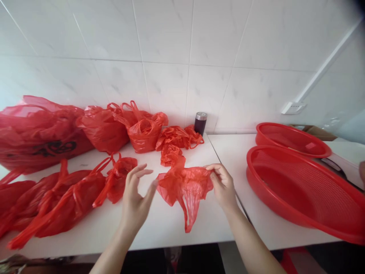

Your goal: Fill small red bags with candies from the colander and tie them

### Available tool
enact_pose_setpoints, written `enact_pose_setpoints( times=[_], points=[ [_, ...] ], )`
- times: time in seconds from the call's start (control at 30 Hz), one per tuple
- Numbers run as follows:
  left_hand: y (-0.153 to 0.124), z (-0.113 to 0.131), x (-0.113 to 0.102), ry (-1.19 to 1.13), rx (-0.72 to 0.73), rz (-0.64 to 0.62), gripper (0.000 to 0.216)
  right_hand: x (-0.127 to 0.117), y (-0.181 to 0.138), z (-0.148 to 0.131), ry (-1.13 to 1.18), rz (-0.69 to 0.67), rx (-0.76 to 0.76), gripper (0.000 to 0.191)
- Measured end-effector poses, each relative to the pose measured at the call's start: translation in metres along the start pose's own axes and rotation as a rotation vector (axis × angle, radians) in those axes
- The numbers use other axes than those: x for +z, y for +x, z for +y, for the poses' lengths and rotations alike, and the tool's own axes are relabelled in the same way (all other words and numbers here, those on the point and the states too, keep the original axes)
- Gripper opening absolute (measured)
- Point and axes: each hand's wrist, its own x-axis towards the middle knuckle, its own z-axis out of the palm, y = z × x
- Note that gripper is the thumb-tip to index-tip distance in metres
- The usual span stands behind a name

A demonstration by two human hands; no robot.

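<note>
A small crumpled red plastic bag (184, 186) hangs just above the white table (159, 224), a handle dangling below it. My right hand (222, 186) pinches the bag's right edge between thumb and fingers. My left hand (136, 198) is beside the bag's left edge, fingers spread and curled, thumb tip touching the plastic without a clear grip.
Several filled or knotted red bags lie at the left (57, 201) and along the tiled wall (142, 133). More loose red bags (175, 142) sit behind the held one. A dark cup (200, 122) stands by the wall. Two red mesh baskets (299, 190) occupy the right table.
</note>
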Motion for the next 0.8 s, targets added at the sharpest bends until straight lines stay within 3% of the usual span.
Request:
enact_pose_setpoints(
  times=[0.07, 0.13, 0.23, 0.33, 0.4, 0.5, 0.6, 0.67, 0.73, 0.8],
  points=[
    [0.007, 0.018, 0.006, 0.197, 0.265, -0.073, 0.026, 0.005, 0.0, -0.005, 0.069, -0.108, -0.011, 0.008],
    [0.015, 0.024, 0.014, 0.333, 0.358, -0.252, 0.03, 0.008, -0.001, -0.01, 0.166, -0.214, 0.01, 0.01],
    [0.024, 0.013, 0.024, 0.418, 0.257, -0.608, 0.034, 0.004, 0.0, -0.01, 0.343, -0.258, 0.091, 0.009],
    [0.027, -0.004, 0.029, 0.409, 0.161, -0.831, 0.022, -0.011, 0.009, 0.006, 0.37, -0.135, 0.18, 0.007],
    [0.027, -0.011, 0.028, 0.366, 0.095, -0.801, 0.016, -0.024, 0.019, 0.018, 0.208, -0.011, 0.227, 0.006],
    [0.027, -0.011, 0.024, 0.296, -0.062, -0.577, 0.021, -0.037, 0.03, 0.019, -0.078, 0.165, 0.229, 0.006],
    [0.028, 0.0, 0.023, 0.239, -0.123, -0.448, 0.027, -0.026, 0.022, -0.014, -0.259, 0.265, 0.019, 0.008],
    [0.027, 0.01, 0.025, 0.16, -0.144, -0.469, 0.027, -0.005, 0.01, -0.041, -0.382, 0.117, -0.18, 0.012],
    [0.026, 0.018, 0.027, 0.071, -0.186, -0.512, 0.026, 0.018, -0.001, -0.056, -0.457, -0.24, -0.32, 0.019],
    [0.026, 0.022, 0.026, -0.017, -0.225, -0.535, 0.026, 0.034, -0.005, -0.052, -0.576, -0.485, -0.372, 0.024]
  ],
)
